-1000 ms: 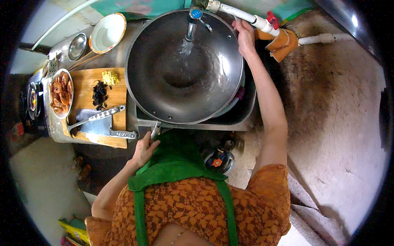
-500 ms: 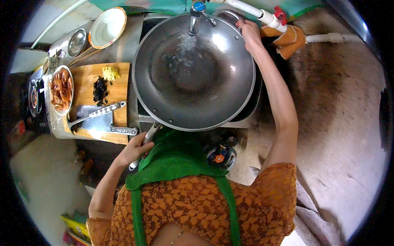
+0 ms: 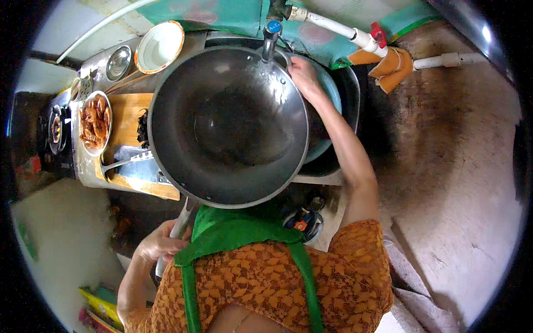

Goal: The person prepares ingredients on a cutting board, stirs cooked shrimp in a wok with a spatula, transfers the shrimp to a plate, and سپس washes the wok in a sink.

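A large dark grey wok point(image 3: 233, 133) is held over the sink's left part and covers the right side of the wooden chopping board point(image 3: 125, 102). My left hand point(image 3: 161, 242) is closed around its long metal handle point(image 3: 182, 222), close to my green apron point(image 3: 239, 233). At the far right rim, my right hand point(image 3: 303, 79) grips the small loop handle, mostly hidden by the fingers. The wok's inside looks wet and shiny, and I cannot tell how much water is in it. A metal tap point(image 3: 270, 41) stands at the wok's far rim.
Left of the wok are a bowl of brown prawn-like food point(image 3: 95, 123), black shreds point(image 3: 142, 129), a ladle point(image 3: 119, 163) and a partly hidden cleaver. Behind stand a white bowl point(image 3: 160, 47) and a metal bowl point(image 3: 119, 63). A teal basin point(image 3: 332, 91) sits in the sink point(image 3: 350, 150).
Both hands have moved the wok left and toward me, off the sink's middle. The teal basin now shows; the yellow shreds are hidden. Water under the tap no longer shows.
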Motion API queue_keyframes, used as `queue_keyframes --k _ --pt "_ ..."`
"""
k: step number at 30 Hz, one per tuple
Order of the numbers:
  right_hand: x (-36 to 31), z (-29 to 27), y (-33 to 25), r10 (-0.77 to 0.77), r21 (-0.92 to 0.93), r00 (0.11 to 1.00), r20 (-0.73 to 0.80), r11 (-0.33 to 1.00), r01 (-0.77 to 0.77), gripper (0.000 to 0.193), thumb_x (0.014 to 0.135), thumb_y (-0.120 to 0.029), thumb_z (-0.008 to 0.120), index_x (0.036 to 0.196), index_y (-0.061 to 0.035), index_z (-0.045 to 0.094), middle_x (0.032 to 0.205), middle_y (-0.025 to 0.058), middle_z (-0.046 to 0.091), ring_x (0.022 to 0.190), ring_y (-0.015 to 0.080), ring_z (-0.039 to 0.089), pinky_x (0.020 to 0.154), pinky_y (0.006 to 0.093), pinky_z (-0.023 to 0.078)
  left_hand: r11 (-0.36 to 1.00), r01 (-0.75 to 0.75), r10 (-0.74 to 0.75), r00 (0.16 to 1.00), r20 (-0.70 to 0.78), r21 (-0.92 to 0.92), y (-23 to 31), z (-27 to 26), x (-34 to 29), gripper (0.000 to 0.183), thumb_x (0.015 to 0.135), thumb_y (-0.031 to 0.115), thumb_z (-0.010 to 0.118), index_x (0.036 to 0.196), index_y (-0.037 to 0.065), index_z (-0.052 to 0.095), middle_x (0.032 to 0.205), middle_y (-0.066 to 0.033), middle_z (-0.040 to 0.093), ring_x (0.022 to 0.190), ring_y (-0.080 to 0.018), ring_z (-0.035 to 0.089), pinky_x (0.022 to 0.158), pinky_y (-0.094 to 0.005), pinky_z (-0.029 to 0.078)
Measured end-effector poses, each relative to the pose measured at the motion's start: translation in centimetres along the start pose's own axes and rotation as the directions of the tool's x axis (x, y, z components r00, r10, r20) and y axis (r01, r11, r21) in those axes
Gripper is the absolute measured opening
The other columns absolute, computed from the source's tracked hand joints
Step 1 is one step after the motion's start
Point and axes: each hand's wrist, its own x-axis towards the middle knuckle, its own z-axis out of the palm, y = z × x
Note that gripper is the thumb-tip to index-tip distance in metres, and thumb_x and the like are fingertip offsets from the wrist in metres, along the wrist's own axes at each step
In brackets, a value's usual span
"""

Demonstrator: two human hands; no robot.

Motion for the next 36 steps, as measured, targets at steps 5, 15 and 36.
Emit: queue_keyframes --k 5,15,36 --pt "-5.4 -7.8 -12.4 -0.335 -0.105 0.92 -0.202 0.942 0.32 0.044 0.088 -0.036 0.043 0.066 -0.001 0.059 0.06 0.0145 0.059 0.057 0.0312 0.058 0.058 0.041 0.044 0.997 -0.076 0.076 0.997 0.01 0.007 -1.9 0.3 -0.2 0.018 0.066 0.006 0.061 0.076 0.006 0.045 0.052 0.0032 0.042 0.036 -0.0036 0.038 0.029 -0.0163 0.027" --pt "-8.0 -5.5 -7.1 -0.062 0.238 0.995 -0.082 0.968 0.08 0.013 0.084 -0.014 0.053 0.083 -0.0013 0.055 0.075 0.0082 0.059 0.068 0.0179 0.058 0.059 0.0303 0.046 0.994 -0.099 0.104 0.986 0.128 -0.044 -3.8 -1.1 -0.2 0.019 0.068 0.001 0.058 0.071 0.008 0.04 0.051 0.0052 0.038 0.037 -0.0009 0.032 0.03 -0.0156 0.023" --pt "-5.6 -0.1 8.9 -0.117 -0.057 0.979 0.168 0.99 0.128 0.035 0.076 -0.014 0.057 0.11 -0.0013 0.055 0.102 0.0153 0.059 0.096 0.0264 0.055 0.083 0.0343 0.042 0.998 -0.057 0.062 0.966 0.25 -0.029 -6.9 -3.0 2.4 0.021 0.074 0.004 0.06 0.073 0.008 0.039 0.052 0.0044 0.037 0.04 -0.0025 0.035 0.033 -0.0164 0.026"
